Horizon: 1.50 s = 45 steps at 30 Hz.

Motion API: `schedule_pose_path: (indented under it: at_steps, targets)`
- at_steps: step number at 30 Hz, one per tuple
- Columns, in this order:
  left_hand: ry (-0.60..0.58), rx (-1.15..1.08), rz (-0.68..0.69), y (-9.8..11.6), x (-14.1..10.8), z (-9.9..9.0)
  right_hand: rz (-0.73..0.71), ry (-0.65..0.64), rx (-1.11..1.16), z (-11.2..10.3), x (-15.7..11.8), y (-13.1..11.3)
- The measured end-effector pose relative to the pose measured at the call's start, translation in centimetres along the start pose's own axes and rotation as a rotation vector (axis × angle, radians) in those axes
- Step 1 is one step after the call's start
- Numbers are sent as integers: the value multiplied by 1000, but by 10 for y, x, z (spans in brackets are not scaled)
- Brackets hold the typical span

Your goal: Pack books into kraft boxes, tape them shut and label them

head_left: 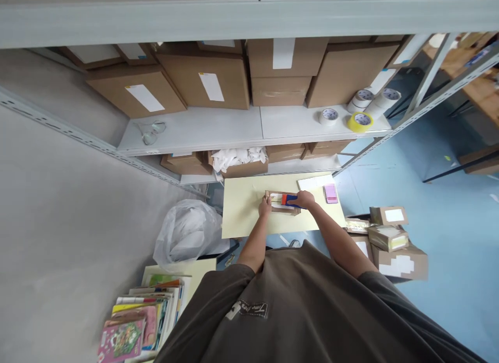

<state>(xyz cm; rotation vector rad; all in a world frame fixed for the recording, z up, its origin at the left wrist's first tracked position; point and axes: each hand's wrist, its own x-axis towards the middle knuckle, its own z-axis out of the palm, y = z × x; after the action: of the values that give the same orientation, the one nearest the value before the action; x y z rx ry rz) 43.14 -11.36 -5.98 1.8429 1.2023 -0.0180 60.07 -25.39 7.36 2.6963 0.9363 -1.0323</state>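
Observation:
A small cardboard box (286,210) lies on the pale yellow table (241,217), with something white on it. My left hand (265,205) is closed on the box's left end. My right hand (303,199) is wrapped round a blue and red tool (289,199), which looks like a tape dispenser and lies over the right part of the box. A white flat item (312,183) and a purple pad (331,193) rest on the table to the right.
Shelves (218,129) with cardboard boxes and tape rolls (328,116) stand beyond the table. A plastic bag (189,230) is at the left, above a stack of books (128,337). More boxes (397,259) are piled on the right.

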Motion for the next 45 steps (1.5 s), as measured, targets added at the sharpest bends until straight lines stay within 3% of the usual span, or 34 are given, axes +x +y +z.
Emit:
schedule_pose_path:
  at_steps: [2,8,11,13,17,23,26,30,33,35,38,41,45]
  targets:
    - [-8,-3,-7,5,-5,11,1,3,-10,-2,-3,29]
    - [-19,-9,-3,9,-3,20,126,3,-72,-8,-31,157]
    - [-17,-76,23,2,4,13,132,7,-45,-11,-38,174]
    - [-24,-145,40,-6,8,3,110,1,-14,-13,-37,159]
    - [-33,-264,58,-23,14,-22,56,20,29,-18,-35,100]
    - [155,-215,-25,-32,20,-69,-35,43,72,-34,-38,-4]
    - [225,-203,-2,-30,17,-92,-67,59,34,-41,-37,-55]
    - [176,-188,107,-25,1,-106,-96,72,22,-40,-36,-116]
    - [134,-147,93,-20,-11,-109,-106,87,29,-35,-38,-145]
    - [115,-136,53,-15,-16,-108,-113,99,25,-33,-40,-150]
    - [80,-146,34,-5,-22,-95,-102,98,23,-34,-41,-137]
    - [69,-135,51,12,-31,-63,-63,99,27,-36,-45,-102]
    - [27,-49,61,42,-49,-8,12,108,42,-37,-59,-34]
